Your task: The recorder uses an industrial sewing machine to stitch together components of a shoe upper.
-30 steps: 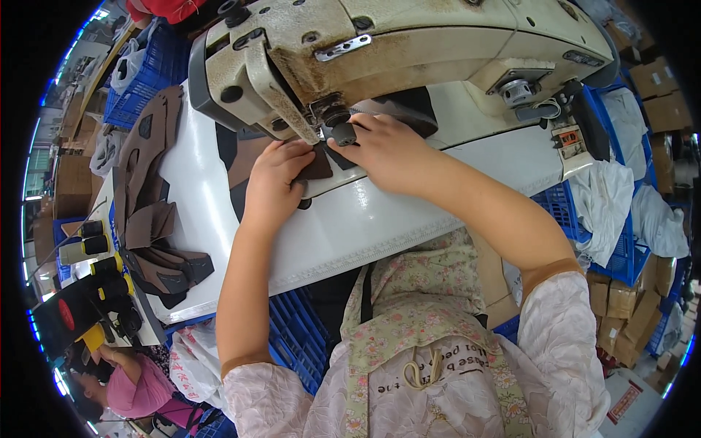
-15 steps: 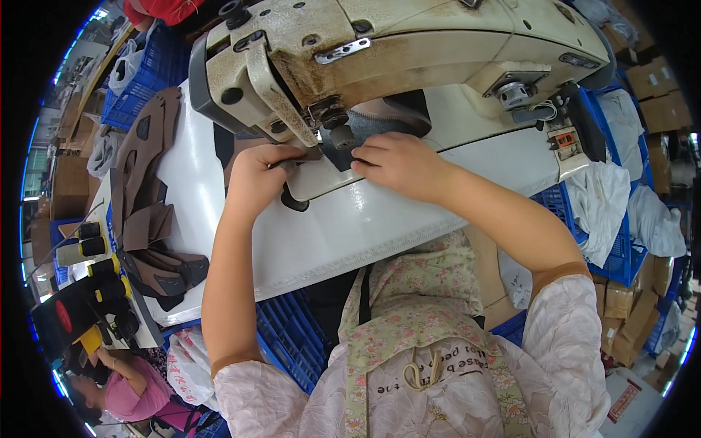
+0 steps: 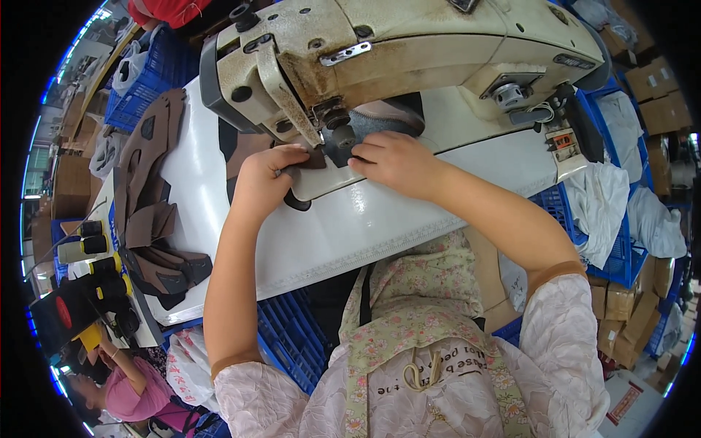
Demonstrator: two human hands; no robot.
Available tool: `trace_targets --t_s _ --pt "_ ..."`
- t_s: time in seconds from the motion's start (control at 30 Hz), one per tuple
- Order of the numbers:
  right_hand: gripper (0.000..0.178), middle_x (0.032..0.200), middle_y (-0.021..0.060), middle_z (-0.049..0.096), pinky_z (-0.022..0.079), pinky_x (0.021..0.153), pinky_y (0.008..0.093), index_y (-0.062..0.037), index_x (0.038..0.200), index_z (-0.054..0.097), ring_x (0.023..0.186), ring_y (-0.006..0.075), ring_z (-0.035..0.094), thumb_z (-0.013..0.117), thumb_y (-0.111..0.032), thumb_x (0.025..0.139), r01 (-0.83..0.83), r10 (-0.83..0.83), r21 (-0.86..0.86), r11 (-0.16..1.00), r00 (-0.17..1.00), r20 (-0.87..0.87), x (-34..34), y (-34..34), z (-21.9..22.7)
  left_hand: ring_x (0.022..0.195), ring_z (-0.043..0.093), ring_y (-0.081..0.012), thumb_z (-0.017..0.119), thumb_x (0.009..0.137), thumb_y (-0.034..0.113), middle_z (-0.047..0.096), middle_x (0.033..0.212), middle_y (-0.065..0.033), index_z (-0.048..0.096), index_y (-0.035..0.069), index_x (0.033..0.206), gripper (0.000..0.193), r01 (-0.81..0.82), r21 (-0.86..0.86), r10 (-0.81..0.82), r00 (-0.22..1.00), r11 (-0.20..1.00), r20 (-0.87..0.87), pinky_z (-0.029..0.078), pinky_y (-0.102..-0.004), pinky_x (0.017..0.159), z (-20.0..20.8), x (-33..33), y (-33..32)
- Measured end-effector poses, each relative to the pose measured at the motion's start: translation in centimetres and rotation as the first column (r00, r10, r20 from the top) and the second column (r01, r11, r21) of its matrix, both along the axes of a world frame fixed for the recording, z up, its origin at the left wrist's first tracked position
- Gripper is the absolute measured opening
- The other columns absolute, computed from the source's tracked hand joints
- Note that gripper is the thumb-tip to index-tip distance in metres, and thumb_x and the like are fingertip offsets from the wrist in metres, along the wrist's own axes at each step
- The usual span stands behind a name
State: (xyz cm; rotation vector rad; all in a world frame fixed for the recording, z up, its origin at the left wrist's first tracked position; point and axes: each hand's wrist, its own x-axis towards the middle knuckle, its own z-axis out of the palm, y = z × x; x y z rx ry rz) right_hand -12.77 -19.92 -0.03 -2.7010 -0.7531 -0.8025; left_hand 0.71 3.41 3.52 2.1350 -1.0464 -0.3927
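- Since a moment ago both hands have slid closer to the presser foot (image 3: 337,135) — feeding continues.
- Left hand (image 3: 264,177) presses the dark leather piece (image 3: 310,162) flat on the sewing machine (image 3: 409,51) bed.
- Right hand (image 3: 391,159) pins its far edge, fingers flat.

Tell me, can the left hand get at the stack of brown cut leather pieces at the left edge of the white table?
Probably yes. The left hand rests beside the sewing machine's needle, and only bare white table lies between it and the stack of brown cut leather pieces.
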Motion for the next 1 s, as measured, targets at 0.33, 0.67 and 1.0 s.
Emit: trace_targets --t_s 0.33,0.67,1.0 --pt "0.012 0.106 0.0028 0.066 0.052 0.082 0.0349 -0.0041 0.085 0.068 0.095 0.0210 0.059 0.062 -0.015 0.084 0.030 -0.030 -0.006 1.000 0.999 -0.023 0.5 0.5 -0.4 0.115 0.064 -0.0254 0.046 0.068 -0.017 0.071 0.108 -0.0178 0.071 -0.005 0.103 0.044 -0.065 0.002 0.064 0.973 0.998 -0.220 0.047 -0.0315 0.100 0.7 1.1 -0.6" --pt "0.012 0.095 0.0029 0.064 0.052 0.079 0.0362 -0.0032 0.082 0.067 0.091 0.0215 0.058 0.062 -0.014 0.083 0.045 -0.045 0.007 0.999 0.999 0.006 1.2 0.8 -0.6 0.108 0.067 -0.0264 0.045 0.064 -0.016 0.072 0.107 -0.0164 0.073 0.000 0.103 0.050 -0.045 0.005 0.045 0.999 0.999 -0.026 0.047 -0.0314 0.099 -0.3 0.6 -0.7" --pt "0.008 0.085 0.0014 0.058 0.052 0.077 0.0345 -0.0045 0.076 0.064 0.086 0.0205 0.057 0.063 -0.012 0.076 0.047 -0.046 -0.023 0.999 0.997 0.056 1.5 1.2 -0.5 0.098 0.067 -0.0270 0.056 0.071 -0.012 0.072 0.105 -0.0134 0.074 0.002 0.099 0.037 0.022 -0.050 -0.015 0.992 0.999 0.128 0.052 -0.0331 0.087 -1.3 1.0 -0.3"
